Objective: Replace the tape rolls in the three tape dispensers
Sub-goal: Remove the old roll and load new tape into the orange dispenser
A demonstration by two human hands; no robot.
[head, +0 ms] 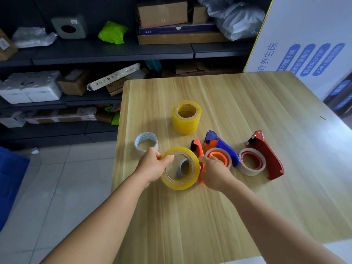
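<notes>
My left hand (152, 166) grips a yellow tape roll (181, 184), held tilted just above the table. My right hand (214, 173) holds the orange dispenser (197, 147), which stands on edge right behind the roll; its lower part is hidden. Through the roll's hole I see a grey hub. To the right lie a blue dispenser (222, 143) with an orange hub and a near-empty roll, and a red dispenser (266, 155) with a near-empty white roll. A stack of yellow rolls (186, 118) stands further back. A used white roll (145, 142) lies left.
The wooden table (238, 206) has its left edge close to my left hand, with grey floor tiles beyond. Dark shelves (95, 52) with boxes and packages stand behind. A white printed board (304, 44) leans at the back right.
</notes>
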